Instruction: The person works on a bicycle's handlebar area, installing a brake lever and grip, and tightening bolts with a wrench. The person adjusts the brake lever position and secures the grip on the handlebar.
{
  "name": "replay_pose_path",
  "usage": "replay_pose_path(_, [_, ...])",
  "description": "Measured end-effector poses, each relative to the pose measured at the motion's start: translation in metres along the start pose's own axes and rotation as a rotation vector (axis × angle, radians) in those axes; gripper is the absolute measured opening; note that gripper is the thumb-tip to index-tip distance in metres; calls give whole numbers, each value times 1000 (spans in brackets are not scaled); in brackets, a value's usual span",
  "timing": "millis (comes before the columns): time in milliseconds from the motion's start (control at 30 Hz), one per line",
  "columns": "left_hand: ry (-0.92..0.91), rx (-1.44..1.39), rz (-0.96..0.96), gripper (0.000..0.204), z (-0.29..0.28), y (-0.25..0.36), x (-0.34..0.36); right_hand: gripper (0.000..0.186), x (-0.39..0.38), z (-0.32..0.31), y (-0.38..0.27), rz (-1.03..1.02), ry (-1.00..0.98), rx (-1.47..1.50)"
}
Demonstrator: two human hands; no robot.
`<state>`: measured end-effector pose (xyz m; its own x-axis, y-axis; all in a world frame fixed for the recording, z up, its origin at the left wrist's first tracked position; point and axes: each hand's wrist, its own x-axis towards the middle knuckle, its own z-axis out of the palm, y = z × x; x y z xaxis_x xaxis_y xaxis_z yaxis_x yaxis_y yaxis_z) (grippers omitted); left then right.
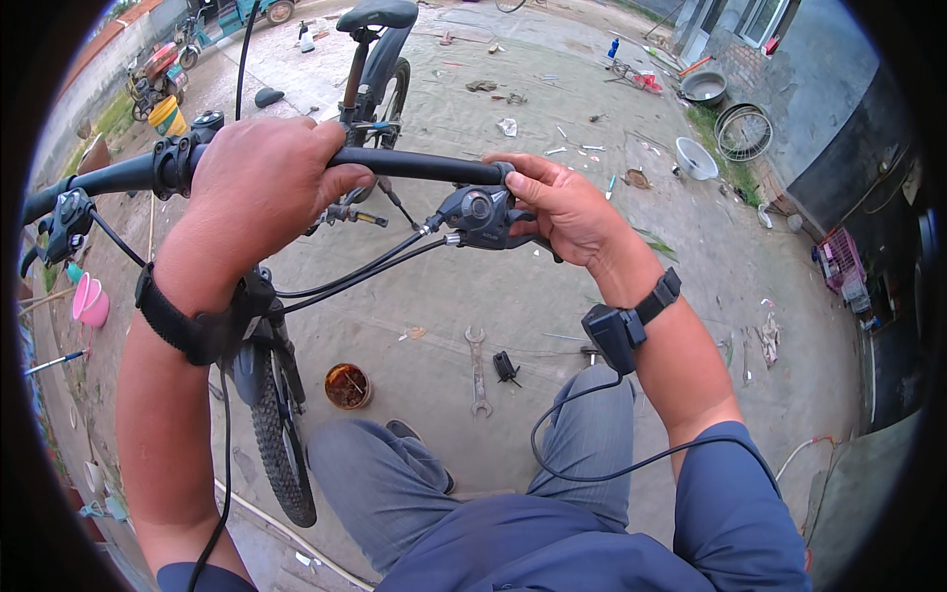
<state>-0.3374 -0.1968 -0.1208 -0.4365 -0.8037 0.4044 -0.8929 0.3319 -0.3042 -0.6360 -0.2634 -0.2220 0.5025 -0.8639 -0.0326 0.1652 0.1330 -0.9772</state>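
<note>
A black bicycle handlebar (418, 163) runs across the upper middle of the view. My left hand (258, 178) is closed around it near the stem clamp (174, 166). My right hand (552, 207) holds the black shifter and brake lever unit (476, 215) at the bar's right end, thumb on top and fingers behind it. Cables run from that unit down toward the frame. A second lever unit (69, 225) is on the bar's left side. The bicycle's saddle (375, 16) stands beyond, and its front wheel (281, 424) is below my left arm.
On the ground lie a large wrench (477, 370), a small black part (506, 368) and a container of rusty bits (348, 386). A pink bucket (91, 301) is at left; at right are basins (696, 158), bare rims (743, 131) and a pink cage (841, 264) along the wall.
</note>
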Motion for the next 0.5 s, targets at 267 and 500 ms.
replay_pose_path(267, [15, 26, -3, 43, 1, 2, 0, 40, 1, 0, 4, -17, 28, 0])
replay_pose_path(500, [33, 11, 12, 42, 3, 0, 0, 39, -3, 11, -5, 25, 117, -65])
